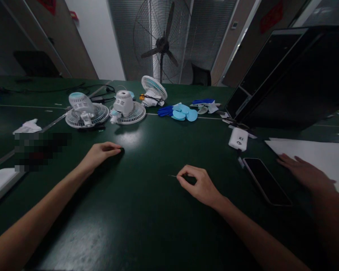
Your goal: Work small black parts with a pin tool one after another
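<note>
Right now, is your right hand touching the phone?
No, the right hand pinches a thin thing, and the phone lies apart from it, with bare table between.

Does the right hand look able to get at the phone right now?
Probably yes. Nothing stands between the right hand and the phone, and another person's hand is on the phone's far side. The fingers are pinching a thin object, though, which may hinder a grip.

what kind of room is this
Probably an office or workshop space: a long green table with small white fans on it, a large standing fan behind, and window blinds at the back.
</note>
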`<state>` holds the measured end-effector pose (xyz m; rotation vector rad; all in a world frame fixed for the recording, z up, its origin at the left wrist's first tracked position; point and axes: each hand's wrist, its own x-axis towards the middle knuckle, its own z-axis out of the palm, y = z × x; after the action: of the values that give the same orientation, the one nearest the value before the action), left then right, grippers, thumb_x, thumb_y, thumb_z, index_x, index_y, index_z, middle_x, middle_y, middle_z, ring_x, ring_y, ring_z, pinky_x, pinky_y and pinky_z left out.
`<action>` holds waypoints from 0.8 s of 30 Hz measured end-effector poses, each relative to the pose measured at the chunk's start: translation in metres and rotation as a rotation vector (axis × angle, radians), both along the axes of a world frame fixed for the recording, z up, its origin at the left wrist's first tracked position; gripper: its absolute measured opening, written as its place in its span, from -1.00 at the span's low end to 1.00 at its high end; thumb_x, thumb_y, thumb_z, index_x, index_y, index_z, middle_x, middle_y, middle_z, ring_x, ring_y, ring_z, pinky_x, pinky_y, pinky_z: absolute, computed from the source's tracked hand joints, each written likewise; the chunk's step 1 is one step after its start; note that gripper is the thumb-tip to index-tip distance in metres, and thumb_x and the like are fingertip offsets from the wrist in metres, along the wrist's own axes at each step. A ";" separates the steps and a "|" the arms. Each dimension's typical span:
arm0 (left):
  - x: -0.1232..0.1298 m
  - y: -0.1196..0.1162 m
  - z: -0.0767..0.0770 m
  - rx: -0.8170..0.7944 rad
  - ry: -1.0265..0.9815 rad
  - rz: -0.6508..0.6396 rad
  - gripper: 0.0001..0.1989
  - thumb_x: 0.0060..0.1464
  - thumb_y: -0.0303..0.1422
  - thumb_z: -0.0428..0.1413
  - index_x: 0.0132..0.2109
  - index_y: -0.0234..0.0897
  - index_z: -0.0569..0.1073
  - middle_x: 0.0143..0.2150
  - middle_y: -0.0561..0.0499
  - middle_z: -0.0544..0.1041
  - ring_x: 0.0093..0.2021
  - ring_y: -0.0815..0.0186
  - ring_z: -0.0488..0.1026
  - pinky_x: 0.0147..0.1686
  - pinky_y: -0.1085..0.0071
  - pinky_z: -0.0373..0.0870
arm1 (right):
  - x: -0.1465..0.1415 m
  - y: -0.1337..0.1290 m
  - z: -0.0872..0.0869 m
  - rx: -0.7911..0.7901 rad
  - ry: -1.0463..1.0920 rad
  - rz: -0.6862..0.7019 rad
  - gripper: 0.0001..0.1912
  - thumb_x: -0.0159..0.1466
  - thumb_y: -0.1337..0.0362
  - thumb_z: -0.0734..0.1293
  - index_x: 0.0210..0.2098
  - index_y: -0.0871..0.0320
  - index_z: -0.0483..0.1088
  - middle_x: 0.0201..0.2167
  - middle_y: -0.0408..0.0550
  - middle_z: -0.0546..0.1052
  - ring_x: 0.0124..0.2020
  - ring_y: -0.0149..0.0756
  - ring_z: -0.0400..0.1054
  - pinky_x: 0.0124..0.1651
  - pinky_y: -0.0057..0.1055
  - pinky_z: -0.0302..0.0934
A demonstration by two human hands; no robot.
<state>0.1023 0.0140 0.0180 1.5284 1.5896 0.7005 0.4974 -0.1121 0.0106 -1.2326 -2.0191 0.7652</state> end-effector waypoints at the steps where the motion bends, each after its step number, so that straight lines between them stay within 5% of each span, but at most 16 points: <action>1: 0.018 -0.007 -0.001 -0.010 -0.014 -0.082 -0.48 -0.08 -0.01 0.37 -0.06 -0.27 0.64 -0.05 -0.08 0.65 -0.03 0.10 0.55 0.00 0.28 0.43 | 0.000 0.000 0.000 0.002 -0.008 0.003 -0.89 0.40 0.29 0.33 -0.24 0.13 0.50 -0.30 -0.11 0.55 -0.30 -0.31 0.45 -0.25 -0.37 0.29; 6: 0.110 -0.052 -0.009 0.122 -0.001 -0.429 -0.74 0.18 -0.19 0.22 -0.07 -0.22 0.64 -0.13 -0.05 0.60 -0.23 0.23 0.49 -0.20 0.32 0.40 | -0.002 -0.002 0.000 0.031 -0.074 0.031 -0.90 0.40 0.28 0.33 -0.22 0.12 0.49 -0.28 -0.10 0.55 -0.29 -0.29 0.45 -0.21 -0.36 0.27; 9: 0.142 -0.074 -0.011 0.208 -0.030 -0.557 -0.81 0.25 -0.31 0.17 -0.05 -0.20 0.63 -0.13 -0.03 0.57 -0.23 0.28 0.45 -0.22 0.37 0.36 | -0.002 -0.002 0.002 0.058 -0.092 0.035 -0.92 0.39 0.30 0.33 -0.22 0.11 0.49 -0.29 -0.10 0.55 -0.28 -0.28 0.45 -0.19 -0.35 0.26; 24: 0.148 -0.086 -0.021 0.357 -0.009 -0.675 -0.76 0.26 -0.37 0.20 0.06 -0.16 0.52 0.01 -0.03 0.51 -0.01 0.22 0.43 -0.01 0.29 0.38 | 0.008 -0.001 0.003 0.028 -0.180 0.061 -0.92 0.40 0.33 0.33 -0.20 0.10 0.49 -0.28 -0.11 0.54 -0.30 -0.32 0.42 -0.23 -0.38 0.25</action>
<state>0.2500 -0.0718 -0.0035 2.1561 0.8612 0.6109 0.5058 -0.1130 0.0139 -1.2686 -2.2138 0.6728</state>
